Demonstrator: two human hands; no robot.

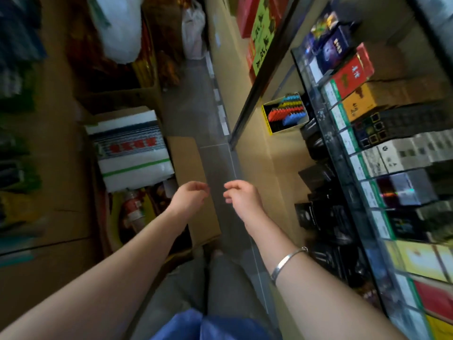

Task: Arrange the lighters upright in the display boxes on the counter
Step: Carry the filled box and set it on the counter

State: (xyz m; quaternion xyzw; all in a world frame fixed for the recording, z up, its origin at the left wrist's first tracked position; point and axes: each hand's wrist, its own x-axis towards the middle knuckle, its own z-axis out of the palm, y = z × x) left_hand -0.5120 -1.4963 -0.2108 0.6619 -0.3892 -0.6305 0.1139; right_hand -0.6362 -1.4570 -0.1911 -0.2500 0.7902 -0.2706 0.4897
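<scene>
A yellow display box [266,120] stands on a low shelf at the right, inside the counter. Red, blue, yellow and green lighters [285,110] fill it in rows. My left hand [190,196] and my right hand [241,196] hover side by side over the grey floor, well below and left of the box. Both have loosely curled fingers and hold nothing. A silver bangle sits on my right wrist.
A glass counter front [353,153] at the right holds several cigarette packs. Dark boxes [316,175] lie on the shelf below it. At the left, cardboard boxes [186,173], a white package [132,148] and plastic bags [193,28] line the narrow grey aisle.
</scene>
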